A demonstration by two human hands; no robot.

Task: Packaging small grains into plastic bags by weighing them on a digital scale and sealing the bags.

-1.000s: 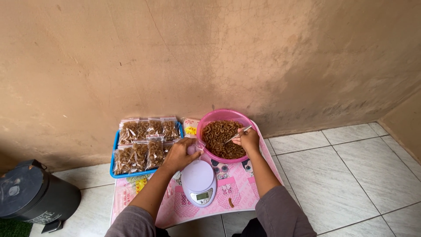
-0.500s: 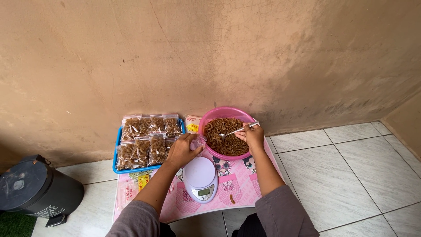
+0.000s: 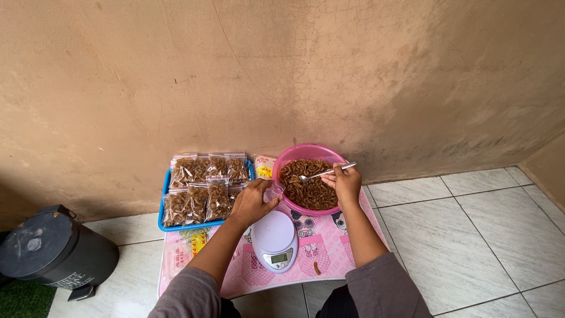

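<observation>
A pink bowl (image 3: 294, 154) full of brown fried snack pieces (image 3: 312, 191) stands at the back of a low pink table (image 3: 329, 247). My right hand (image 3: 344, 184) grips a metal spoon (image 3: 321, 174) whose tip lies in the snacks. My left hand (image 3: 254, 202) holds a small clear plastic bag (image 3: 274, 190) against the bowl's near left rim. A white digital kitchen scale (image 3: 275, 238) sits on the table just in front of my left hand.
A blue tray (image 3: 163, 207) at the table's left holds several filled clear snack bags (image 3: 203, 187). A dark pedal bin (image 3: 53, 250) stands on the tiled floor at far left. A bare wall rises right behind the table. One snack piece (image 3: 317, 268) lies on the table.
My right hand has shifted the spoon inside the bowl, its tip now in the snacks. My left hand has brought the small bag closer to the bowl's rim.
</observation>
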